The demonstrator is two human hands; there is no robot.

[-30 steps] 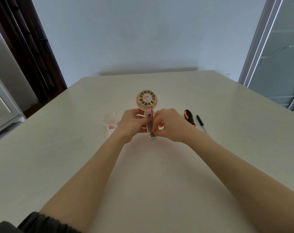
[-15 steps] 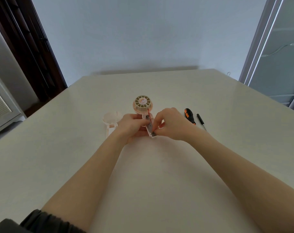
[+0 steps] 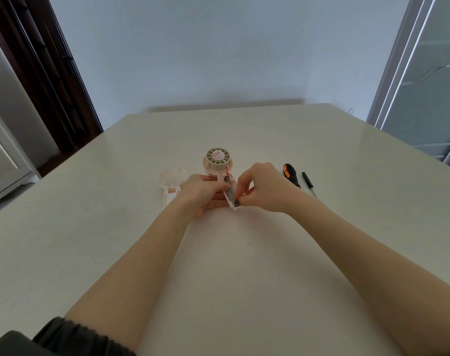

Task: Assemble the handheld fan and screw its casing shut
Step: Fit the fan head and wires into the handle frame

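**Inspector:** Surroundings first.

**Assistant:** A pale table [image 3: 244, 265] carries everything. Left of the hands lies a loose white casing half [image 3: 171, 182], round end away from the person and handle pointing toward them, partly covered by the left wrist. Right of the hands lie an orange-and-black screwdriver [image 3: 291, 175] and, just beside it, a thin black driver bit [image 3: 308, 183]; neither is touched. The two hands cover most of the fan's handle.

**Inspector:** The fan itself?

**Assistant:** The open fan body [image 3: 218, 163] sits mid-table between the hands, its ribbed round head facing up and away. A red wire [image 3: 227, 171] runs from the head down into the open handle, where small dark parts show.

**Inspector:** Hand positions.

**Assistant:** Both forearms reach forward and converge. The left hand [image 3: 206, 192] grips the handle from the left side, fingers curled round it. The right hand [image 3: 263, 190] comes in from the right, fingertips pinched together at the near end of the handle. What exactly they pinch is too small to tell.
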